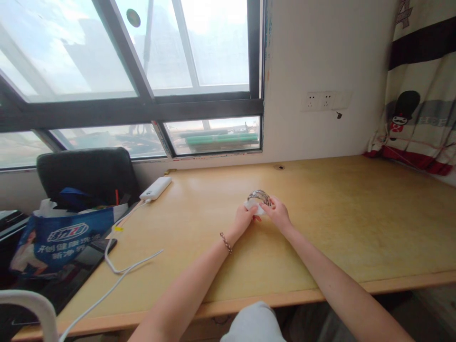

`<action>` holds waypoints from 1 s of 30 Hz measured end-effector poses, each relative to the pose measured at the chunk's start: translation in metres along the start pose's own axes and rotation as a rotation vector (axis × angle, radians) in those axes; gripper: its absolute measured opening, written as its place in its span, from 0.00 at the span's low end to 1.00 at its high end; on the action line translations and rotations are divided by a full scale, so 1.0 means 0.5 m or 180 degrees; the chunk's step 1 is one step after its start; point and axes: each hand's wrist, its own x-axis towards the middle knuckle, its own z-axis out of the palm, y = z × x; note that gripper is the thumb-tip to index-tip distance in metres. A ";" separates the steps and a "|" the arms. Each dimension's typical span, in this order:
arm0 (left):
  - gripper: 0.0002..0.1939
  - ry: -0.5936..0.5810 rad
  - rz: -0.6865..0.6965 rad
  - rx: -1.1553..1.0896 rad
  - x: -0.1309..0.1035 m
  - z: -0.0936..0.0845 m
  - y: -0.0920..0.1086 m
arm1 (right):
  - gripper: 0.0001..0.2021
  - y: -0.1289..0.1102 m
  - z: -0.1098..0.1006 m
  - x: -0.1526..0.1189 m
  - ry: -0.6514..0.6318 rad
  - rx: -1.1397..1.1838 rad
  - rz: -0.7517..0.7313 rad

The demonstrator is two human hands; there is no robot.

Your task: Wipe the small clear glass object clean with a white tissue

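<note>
Near the middle of the wooden table point(320, 228), a small shiny metallic round object point(259, 194) is held up between both hands. A white piece, perhaps tissue or cloth point(261, 210), lies against its near side. My left hand point(246, 217), with a beaded bracelet on the wrist, closes its fingers on the white piece from the left. My right hand point(278, 212) pinches the metallic object and the white piece from the right. Fingers cover part of both, so their exact shapes are hard to make out.
A white power bank point(156, 188) with a white cable point(124, 270) lies at the table's left. Beyond the left edge are a blue bag point(71, 237) and a black chair point(87, 173). Wall and window border the back; a curtain point(420, 95) hangs at right.
</note>
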 end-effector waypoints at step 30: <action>0.20 0.0684 0.1926 0.1639 -0.023 -0.015 0.017 | 0.14 0.017 -0.002 0.014 -0.0328 0.2620 0.1825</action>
